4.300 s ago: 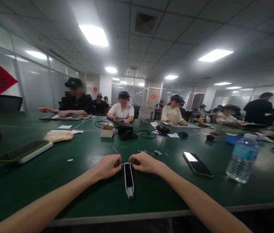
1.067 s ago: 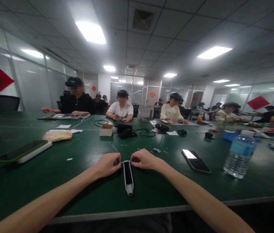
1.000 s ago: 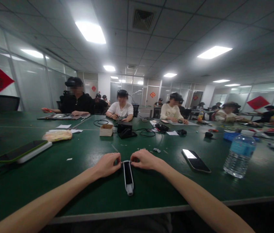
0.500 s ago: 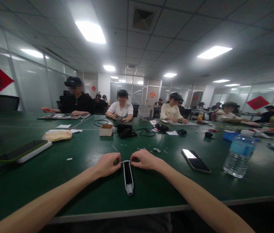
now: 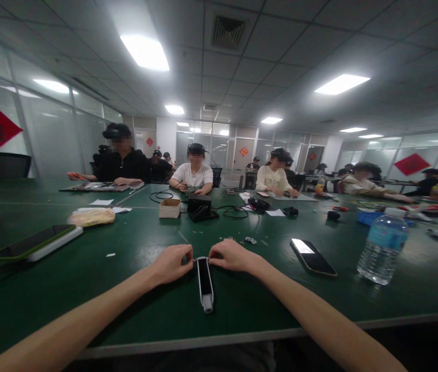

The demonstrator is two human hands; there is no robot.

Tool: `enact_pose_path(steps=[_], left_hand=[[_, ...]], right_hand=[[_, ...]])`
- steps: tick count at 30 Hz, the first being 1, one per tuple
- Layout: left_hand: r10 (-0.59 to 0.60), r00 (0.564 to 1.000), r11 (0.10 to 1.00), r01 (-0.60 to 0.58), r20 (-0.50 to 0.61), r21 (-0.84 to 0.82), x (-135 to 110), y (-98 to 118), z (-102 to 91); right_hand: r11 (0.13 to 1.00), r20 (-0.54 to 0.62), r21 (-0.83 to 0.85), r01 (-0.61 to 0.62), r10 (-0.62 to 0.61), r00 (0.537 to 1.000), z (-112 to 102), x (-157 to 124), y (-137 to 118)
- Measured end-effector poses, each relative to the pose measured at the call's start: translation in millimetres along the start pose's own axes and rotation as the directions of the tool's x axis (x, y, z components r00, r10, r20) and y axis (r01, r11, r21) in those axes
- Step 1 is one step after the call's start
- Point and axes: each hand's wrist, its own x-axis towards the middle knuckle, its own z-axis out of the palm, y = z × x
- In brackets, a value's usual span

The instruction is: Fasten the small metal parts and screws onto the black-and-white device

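Observation:
A long, narrow white casing (image 5: 205, 287) with a black inner face lies on the green table, its grey-white blunt end pointing toward me. At its far end, on the left side, my left hand (image 5: 175, 262) is closed in a pinch. My right hand (image 5: 229, 255) pinches at the right side of the same end. Whatever sits between the fingertips is tiny and mostly covered, so I cannot make it out. Just beyond my right hand are several small metallic bits (image 5: 250, 240).
A phone (image 5: 313, 257) and a water bottle (image 5: 383, 247) stand to the right. Leftward lie a green-edged phone (image 5: 32, 243) and a wrapped packet (image 5: 92, 216). Ahead are a small open box (image 5: 169, 208), a black device (image 5: 200, 206) and cables. Several people sit across the table.
Both hands keep their pinch at the casing's far end. The casing has shifted very slightly; little else differs.

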Motion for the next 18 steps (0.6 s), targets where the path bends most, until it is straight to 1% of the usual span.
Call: enact_pose_path(steps=[10,18], left_hand=[[-0.004,1.000,1.000,0.004,-0.006,0.009,1.4,-3.5,3.2],[-0.056,0.998,0.997,0.055,0.019,0.046,1.4,-1.4,1.3]], right_hand=[[1.000,-0.009,-0.028,0.009,-0.009,1.000,2.2,-0.1,1.4],[1.000,0.010,-0.020,0.000,0.000,1.000,-1.4,-0.9,-3.6]])
